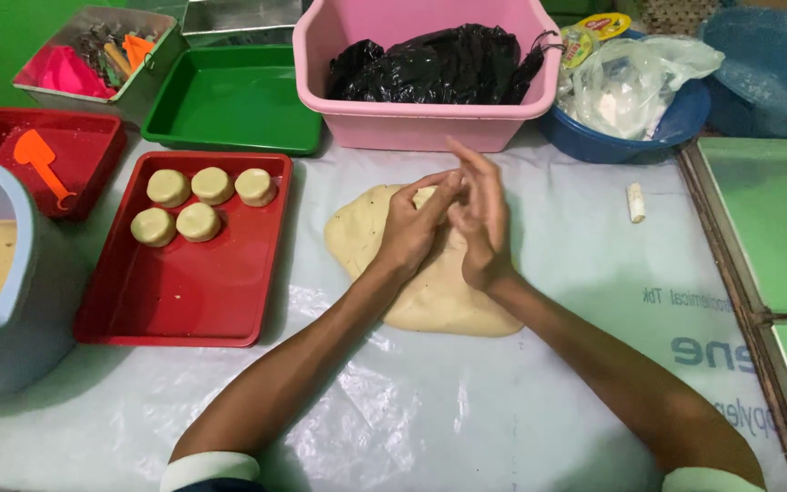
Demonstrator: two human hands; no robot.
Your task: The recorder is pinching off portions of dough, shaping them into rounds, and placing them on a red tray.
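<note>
Two hands, the left hand (409, 228) and the right hand (478, 219), press together over the flat dough sheet (439, 296), what is between the palms is hidden, and farther left five dough discs (198, 221) sit on the red tray (175, 292)

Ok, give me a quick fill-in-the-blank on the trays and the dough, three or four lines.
1. The red tray holds ____ dough rounds.
2. Both hands, left hand and right hand, meet above the flat ____ on the table sheet.
3. The black bag lies in the ____ tub.
4. The orange scraper lies in a small ____ tray.

Missing words: five; dough; pink; red
</note>
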